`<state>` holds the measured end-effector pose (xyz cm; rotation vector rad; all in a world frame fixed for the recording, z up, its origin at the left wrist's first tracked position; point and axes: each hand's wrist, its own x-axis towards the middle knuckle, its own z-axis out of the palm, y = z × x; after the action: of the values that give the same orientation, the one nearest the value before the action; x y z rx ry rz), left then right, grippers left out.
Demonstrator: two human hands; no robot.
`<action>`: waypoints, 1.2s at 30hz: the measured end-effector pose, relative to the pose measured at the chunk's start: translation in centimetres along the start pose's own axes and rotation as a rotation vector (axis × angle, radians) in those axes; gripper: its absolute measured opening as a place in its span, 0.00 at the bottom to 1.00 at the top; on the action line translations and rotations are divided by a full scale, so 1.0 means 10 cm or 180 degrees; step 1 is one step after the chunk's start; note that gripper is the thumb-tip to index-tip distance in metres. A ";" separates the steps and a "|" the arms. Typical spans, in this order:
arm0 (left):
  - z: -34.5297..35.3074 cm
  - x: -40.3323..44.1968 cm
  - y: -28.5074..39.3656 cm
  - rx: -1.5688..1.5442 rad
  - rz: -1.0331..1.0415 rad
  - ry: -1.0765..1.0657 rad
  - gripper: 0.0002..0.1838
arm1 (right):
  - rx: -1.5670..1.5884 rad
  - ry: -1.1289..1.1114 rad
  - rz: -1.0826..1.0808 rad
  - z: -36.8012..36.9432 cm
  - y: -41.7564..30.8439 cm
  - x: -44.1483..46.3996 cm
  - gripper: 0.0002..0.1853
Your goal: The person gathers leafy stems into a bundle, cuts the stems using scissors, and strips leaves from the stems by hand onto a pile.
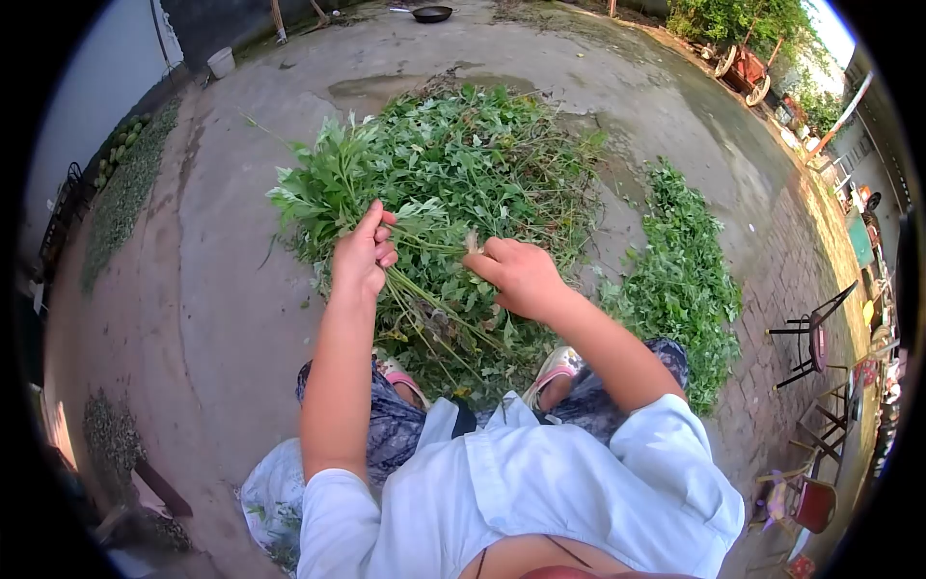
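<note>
My left hand (367, 251) is closed around a bunch of leafy green stems (333, 179), its leaves fanning out to the upper left and its bare stalks trailing down to the right. To the right, my right hand (519, 277) is closed with thumb and fingers pinched at the end of a stem, where a pale, dry-looking tuft (472, 243) shows. Beneath both hands spreads a large heap of cut green plants (473, 154), with thin brownish stalks along its right side.
A second pile of green leaves (680, 280) lies at the right. At the lower left sits a white plastic bag (275, 487) with leaves inside. Farther off are a white bucket (221, 63), a black pan (431, 13) and a chair (818, 333).
</note>
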<state>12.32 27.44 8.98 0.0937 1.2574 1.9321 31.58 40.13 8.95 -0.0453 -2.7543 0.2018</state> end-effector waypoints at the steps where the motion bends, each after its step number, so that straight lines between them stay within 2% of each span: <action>1: 0.00 0.00 0.00 0.0002 0.0007 0.0001 0.15 | -0.0311 0.0105 -0.0223 0.10 0.02 0.00 0.21; 2: -0.01 0.01 0.00 -0.0022 -0.0039 -0.0035 0.15 | -0.0309 0.0112 -0.0228 0.21 0.08 -0.01 0.21; 4: -0.03 0.01 0.02 -0.0041 -0.0077 -0.0073 0.15 | -0.0667 0.0621 -0.0105 0.32 0.14 0.01 0.19; 6: -0.05 0.02 0.02 -0.0051 -0.0144 -0.0035 0.13 | -0.0636 0.0650 0.0062 0.27 0.18 -0.02 0.21; 8: -0.10 0.04 0.02 -0.0065 -0.0139 0.0000 0.13 | 0.0110 0.0635 0.0392 0.14 0.17 -0.03 0.23; 9: -0.11 0.05 0.02 -0.0077 -0.0136 0.0033 0.13 | 0.0371 0.0891 0.0587 0.18 0.19 -0.03 0.20; 10: -0.13 0.05 0.02 -0.0080 -0.0138 0.0026 0.13 | 0.0364 0.0891 0.0589 0.18 0.21 -0.06 0.20; 12: -0.15 0.05 0.03 -0.0192 -0.0086 0.0036 0.14 | 0.2143 0.1342 0.1333 0.14 0.26 -0.11 0.10; 13: -0.19 0.06 0.03 -0.0198 -0.0084 0.0039 0.14 | 0.3768 0.1258 0.1938 -0.04 0.21 -0.12 0.06; 15: -0.27 0.09 0.06 -0.0143 0.0072 0.0275 0.14 | 0.5364 0.1730 0.2232 -0.08 0.48 -0.32 0.09; 17: -0.34 0.08 0.10 -0.0107 0.0084 0.0312 0.14 | 0.5414 0.2099 0.2080 -0.45 0.59 -0.48 0.10; 18: -0.36 0.07 0.11 -0.0065 0.0080 0.0330 0.14 | 0.5427 0.2031 0.1915 -0.59 0.73 -0.64 0.10; 19: -0.35 0.04 0.12 0.0001 0.0070 0.0286 0.14 | 0.5380 0.2261 0.2110 -0.68 0.84 -0.77 0.09; 21: -0.35 0.02 0.09 0.0073 0.0008 0.0216 0.14 | 0.5425 0.2117 0.2039 -0.73 1.32 -1.15 0.09; 25: -0.09 -0.01 -0.14 0.0406 -0.0036 -0.0150 0.14 | 0.5863 0.2041 0.1817 -0.90 1.20 -1.35 0.10; 27: 0.14 -0.12 -0.29 0.0760 0.0078 -0.0420 0.14 | 0.5922 0.1559 0.1803 -0.74 1.11 -1.25 0.14; 29: 0.44 -0.32 -0.38 0.0975 0.0295 -0.0850 0.12 | 0.6232 0.1192 0.1963 -0.67 0.81 -0.98 0.12; 32: 0.62 -0.35 -0.52 0.1423 0.0276 -0.1277 0.15 | 0.6026 0.0444 0.1675 -0.42 0.59 -0.66 0.12; 33: 0.61 -0.31 -0.60 0.1747 0.0645 -0.1454 0.14 | 0.6056 0.0401 0.1647 -0.34 0.55 -0.58 0.12; 35: 0.57 -0.21 -0.74 0.2085 0.1026 -0.1606 0.14 | 0.6021 0.0279 0.2075 -0.19 0.51 -0.47 0.12; 36: 0.56 -0.18 -0.78 0.2480 0.1103 -0.1475 0.13 | 0.6031 0.0264 0.2056 -0.18 0.46 -0.41 0.12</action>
<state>20.65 31.77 6.24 1.1468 1.6519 1.4396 36.09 44.69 8.39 -0.3688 -1.3357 2.5277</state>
